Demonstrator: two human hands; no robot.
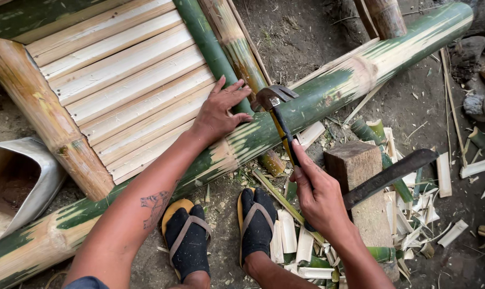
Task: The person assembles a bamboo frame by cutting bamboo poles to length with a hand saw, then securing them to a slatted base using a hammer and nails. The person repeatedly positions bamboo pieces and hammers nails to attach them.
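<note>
Fingers [306,163] pinch hammer [279,115]; left hand [221,109] spread on bamboo pole [328,88], machete [389,174] nearby.

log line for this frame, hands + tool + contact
left hand: flat on green bamboo pole | right hand: grips claw hammer, head at pole | machete: lying on wood block

Right hand [318,195] gripping hammer [277,115], left hand [221,109] on bamboo pole [328,88].
</note>
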